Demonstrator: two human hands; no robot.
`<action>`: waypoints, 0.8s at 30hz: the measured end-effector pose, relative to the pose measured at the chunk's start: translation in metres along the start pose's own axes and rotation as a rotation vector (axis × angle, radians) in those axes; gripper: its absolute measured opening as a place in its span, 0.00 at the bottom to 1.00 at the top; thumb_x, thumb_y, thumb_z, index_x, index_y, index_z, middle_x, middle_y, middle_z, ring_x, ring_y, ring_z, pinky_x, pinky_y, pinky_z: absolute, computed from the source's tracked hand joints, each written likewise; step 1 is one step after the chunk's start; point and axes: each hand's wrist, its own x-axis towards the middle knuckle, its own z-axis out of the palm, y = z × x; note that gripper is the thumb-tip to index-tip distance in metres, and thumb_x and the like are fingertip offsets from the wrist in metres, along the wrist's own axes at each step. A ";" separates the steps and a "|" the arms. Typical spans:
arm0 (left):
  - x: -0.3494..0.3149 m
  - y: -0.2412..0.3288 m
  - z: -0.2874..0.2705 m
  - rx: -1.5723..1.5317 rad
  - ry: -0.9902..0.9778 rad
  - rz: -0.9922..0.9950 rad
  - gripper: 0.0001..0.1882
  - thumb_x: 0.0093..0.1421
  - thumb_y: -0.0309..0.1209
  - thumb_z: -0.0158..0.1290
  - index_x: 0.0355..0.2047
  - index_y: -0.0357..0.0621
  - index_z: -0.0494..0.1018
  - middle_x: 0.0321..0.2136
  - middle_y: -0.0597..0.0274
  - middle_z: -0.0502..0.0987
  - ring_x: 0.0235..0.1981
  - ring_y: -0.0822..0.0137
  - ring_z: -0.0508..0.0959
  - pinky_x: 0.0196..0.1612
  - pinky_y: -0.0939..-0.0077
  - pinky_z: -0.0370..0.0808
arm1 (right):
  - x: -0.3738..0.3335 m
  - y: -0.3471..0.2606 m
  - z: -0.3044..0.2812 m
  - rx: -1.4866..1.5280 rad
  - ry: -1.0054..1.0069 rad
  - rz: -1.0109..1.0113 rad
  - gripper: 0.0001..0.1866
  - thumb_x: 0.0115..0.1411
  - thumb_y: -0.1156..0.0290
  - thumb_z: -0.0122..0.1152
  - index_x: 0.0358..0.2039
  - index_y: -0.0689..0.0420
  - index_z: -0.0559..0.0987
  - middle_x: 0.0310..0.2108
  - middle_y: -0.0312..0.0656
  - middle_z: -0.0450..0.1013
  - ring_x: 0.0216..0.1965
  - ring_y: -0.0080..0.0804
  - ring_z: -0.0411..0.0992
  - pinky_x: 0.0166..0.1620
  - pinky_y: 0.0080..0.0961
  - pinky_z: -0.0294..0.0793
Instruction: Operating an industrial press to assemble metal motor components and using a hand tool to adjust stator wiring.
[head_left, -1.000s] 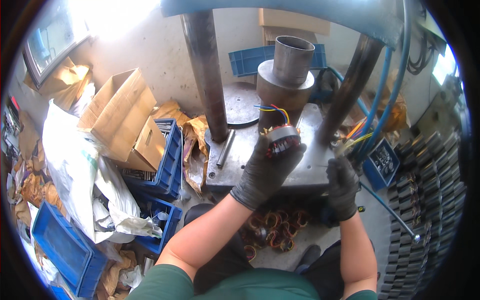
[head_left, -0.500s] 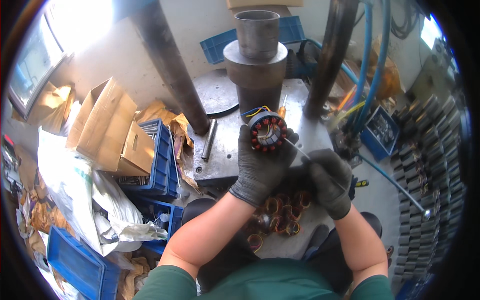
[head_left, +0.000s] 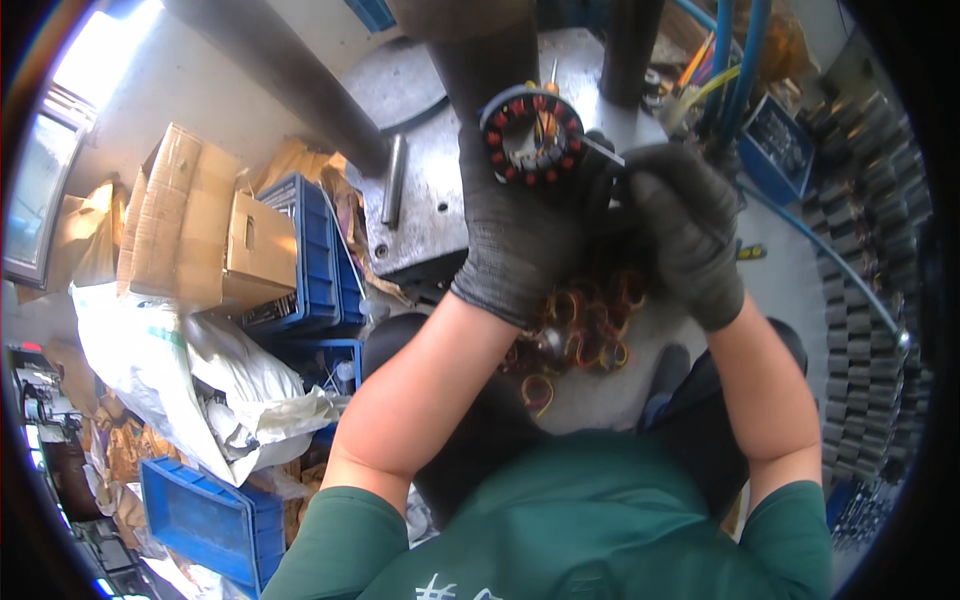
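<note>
My left hand (head_left: 525,235), in a dark grey glove, is closed around a motor stator (head_left: 496,140), a ring with red-wound teeth. The stator's open face is turned up toward me, and yellowish wires show through its middle. In my gloved right hand (head_left: 690,230), a thin metal rod (head_left: 603,152) is gripped, its handle end hidden by the fingers. The rod's far end reaches the right rim of the stator; whether it touches a winding I cannot tell. Both hands are above the near edge of a steel press plate (head_left: 430,240).
A short steel bar (head_left: 394,180) lies on the plate beside a thick dark column (head_left: 300,80). Below my hands, several wound coils (head_left: 590,330) are heaped on the floor. Cartons (head_left: 175,220), blue crates (head_left: 210,520) and white sacks (head_left: 150,370) crowd the left; stacked metal parts (head_left: 860,330) line the right.
The view has tilted down, so the hands and stator sit higher in it. The blue and yellow wires above the stator's rim are no longer visible there. Both hands keep their hold.
</note>
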 end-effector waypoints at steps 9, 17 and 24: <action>0.001 -0.003 0.000 0.307 0.185 0.059 0.45 0.56 0.76 0.47 0.52 0.46 0.73 0.44 0.52 0.78 0.46 0.53 0.78 0.48 0.58 0.76 | 0.004 0.004 -0.013 0.309 0.012 0.309 0.09 0.67 0.70 0.61 0.44 0.60 0.82 0.38 0.39 0.81 0.38 0.25 0.79 0.43 0.26 0.83; 0.004 0.008 -0.010 0.343 0.226 0.049 0.51 0.57 0.76 0.42 0.65 0.47 0.66 0.56 0.48 0.75 0.56 0.51 0.76 0.51 0.55 0.77 | 0.006 0.005 -0.018 0.507 -0.036 0.387 0.11 0.66 0.70 0.60 0.45 0.62 0.82 0.37 0.42 0.82 0.38 0.27 0.80 0.45 0.27 0.83; 0.006 0.003 -0.014 0.382 0.178 0.088 0.46 0.59 0.72 0.47 0.60 0.44 0.69 0.50 0.49 0.76 0.52 0.51 0.77 0.47 0.55 0.80 | -0.003 -0.001 -0.005 0.261 0.017 0.305 0.08 0.67 0.76 0.59 0.45 0.60 0.81 0.37 0.39 0.81 0.39 0.24 0.79 0.47 0.26 0.81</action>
